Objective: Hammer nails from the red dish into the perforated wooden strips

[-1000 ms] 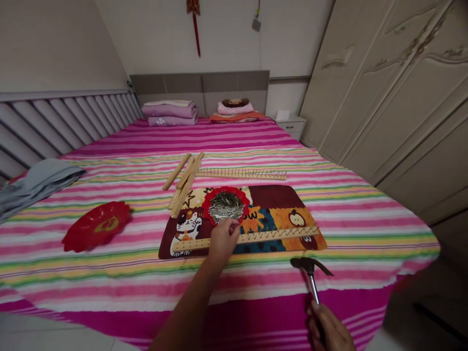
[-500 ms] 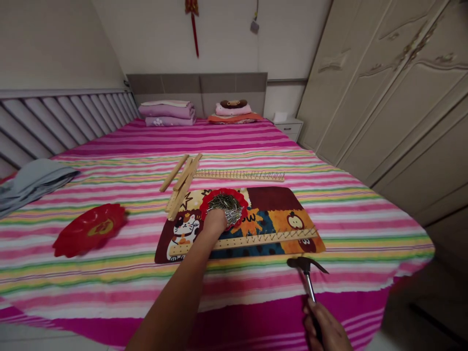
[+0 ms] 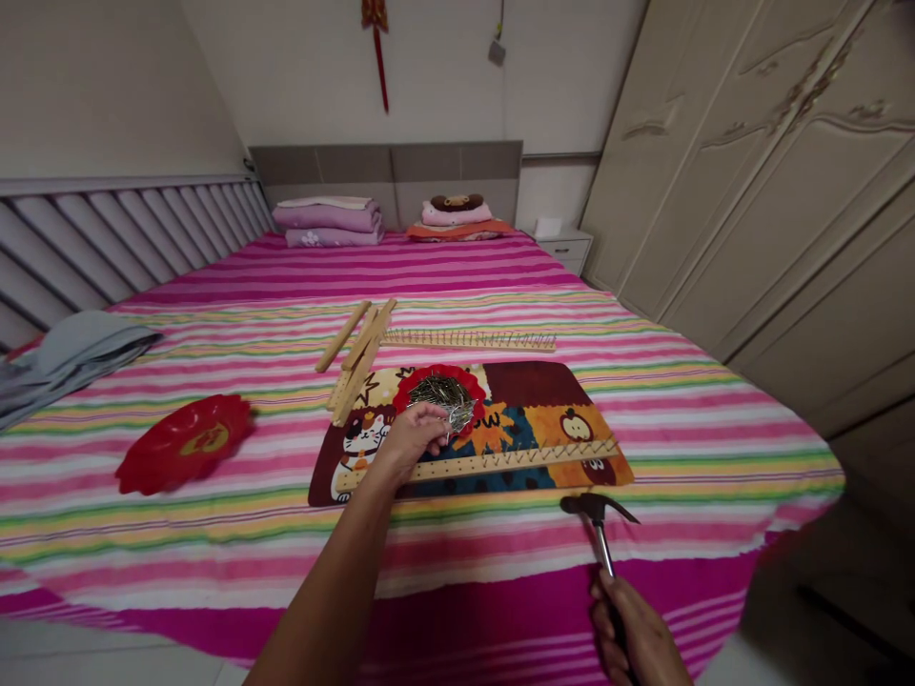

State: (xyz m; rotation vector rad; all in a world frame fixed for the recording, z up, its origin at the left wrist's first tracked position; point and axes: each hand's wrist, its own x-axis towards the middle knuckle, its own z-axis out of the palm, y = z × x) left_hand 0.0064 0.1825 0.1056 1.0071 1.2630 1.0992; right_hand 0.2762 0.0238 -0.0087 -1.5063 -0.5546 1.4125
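My left hand point(image 3: 416, 436) is closed in a pinch at the near edge of a red scalloped dish point(image 3: 475, 383). A small shiny nail point(image 3: 448, 438) shows at its fingertips. The dish holds a heap of loose nails point(image 3: 439, 391). Just in front lies a wooden strip point(image 3: 515, 460) with a row of nails standing in its right part and bare holes toward its left. My right hand point(image 3: 633, 624) grips the dark handle of a claw hammer point(image 3: 600, 510), whose head is just off the near edge of the patterned mat point(image 3: 525, 386).
Behind the mat lies a second strip point(image 3: 468, 339) full of upright nails. Several plain wooden strips point(image 3: 357, 357) are piled left of it. A red oval tray point(image 3: 186, 443) and grey cloth point(image 3: 78, 357) rest on the striped bed cover point(image 3: 457, 543). Wardrobes point(image 3: 772, 191) stand at right.
My left hand has drawn back slightly from the nails in the dish, and its fingers now show in a pinch with a nail. My right hand keeps hold of the hammer, almost unmoved.
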